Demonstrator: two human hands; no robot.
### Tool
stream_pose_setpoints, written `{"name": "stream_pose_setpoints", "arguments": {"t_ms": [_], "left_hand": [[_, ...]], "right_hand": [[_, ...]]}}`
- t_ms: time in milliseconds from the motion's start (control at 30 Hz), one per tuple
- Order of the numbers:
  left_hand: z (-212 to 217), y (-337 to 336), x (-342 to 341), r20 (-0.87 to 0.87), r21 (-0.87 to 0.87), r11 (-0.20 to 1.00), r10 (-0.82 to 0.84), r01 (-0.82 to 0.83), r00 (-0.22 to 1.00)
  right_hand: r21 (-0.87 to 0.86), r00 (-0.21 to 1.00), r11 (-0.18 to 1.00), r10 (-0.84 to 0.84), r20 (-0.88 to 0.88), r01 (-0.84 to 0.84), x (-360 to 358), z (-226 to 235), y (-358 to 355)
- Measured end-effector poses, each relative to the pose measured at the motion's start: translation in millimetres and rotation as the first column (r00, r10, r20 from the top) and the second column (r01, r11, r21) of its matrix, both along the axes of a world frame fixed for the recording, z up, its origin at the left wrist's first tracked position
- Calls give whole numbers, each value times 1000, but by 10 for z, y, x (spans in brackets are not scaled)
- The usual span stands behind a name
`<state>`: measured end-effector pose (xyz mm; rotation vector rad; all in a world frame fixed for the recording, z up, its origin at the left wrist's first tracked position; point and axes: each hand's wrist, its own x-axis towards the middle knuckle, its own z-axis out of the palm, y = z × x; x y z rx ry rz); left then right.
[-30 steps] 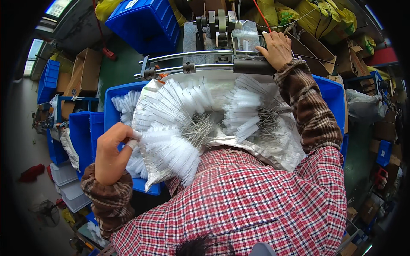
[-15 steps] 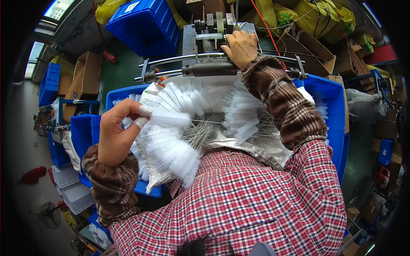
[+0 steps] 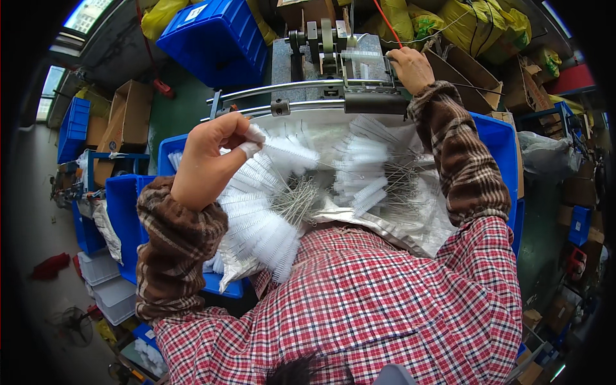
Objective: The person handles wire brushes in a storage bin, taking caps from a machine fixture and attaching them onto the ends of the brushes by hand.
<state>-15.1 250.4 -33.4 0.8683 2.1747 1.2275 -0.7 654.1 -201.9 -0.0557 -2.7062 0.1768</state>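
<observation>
Overhead, left hand (image 3: 208, 160) fingers pinch a bristly white wire brush (image 3: 282, 151); right hand (image 3: 410, 67) grips the metal machine (image 3: 333, 70).

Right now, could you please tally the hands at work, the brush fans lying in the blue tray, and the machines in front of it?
Hands: 2, the left hand pinching a white brush, the right hand at the machine
Brush fans: 2, the left fan and the right fan
Machines: 1, the grey machine
Total: 5
</observation>
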Motion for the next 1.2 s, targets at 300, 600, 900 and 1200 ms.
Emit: {"name": "stream_pose_setpoints", "arguments": {"t_ms": [300, 600, 900, 1200], "left_hand": [[-144, 403, -125, 194, 75, 996, -67, 53, 979], [25, -6, 186, -242, -116, 972, -228, 205, 943], [16, -616, 783, -222, -537, 792, -465, 290, 857], [-21, -728, 855, -389, -602, 795, -378, 79, 840]], "right_hand": [[-822, 826, 540, 537, 169, -183, 668, 1012, -579], [-18, 987, 989, 150, 58, -149, -141, 252, -695], [149, 994, 982, 112, 14, -113, -497, -31, -610], [55, 969, 968, 247, -5, -246, -456, -68, -343]]}}
